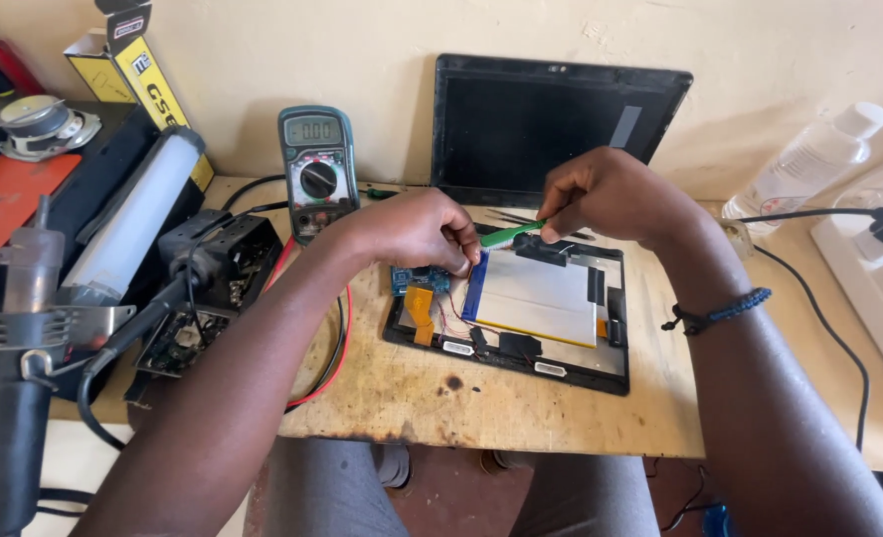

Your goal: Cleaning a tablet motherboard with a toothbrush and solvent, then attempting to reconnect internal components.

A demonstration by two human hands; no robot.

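An opened tablet [521,313] lies back-side up on the wooden bench, showing a silver battery [539,298], a blue circuit board [417,280] and an orange flex cable [420,308]. My right hand [616,194] is closed around a slim green tool [509,235] whose tip points left over the tablet's top edge. My left hand [417,231] hovers over the circuit board with its fingers curled beside the tool's tip; whether it pinches anything is hidden.
A green multimeter [316,169] leans on the wall behind my left hand, its red and black leads trailing down. A dark screen panel [551,124] stands at the back. A hot-air gun [19,368], a tube lamp [133,214] and a plastic bottle [809,164] flank the bench.
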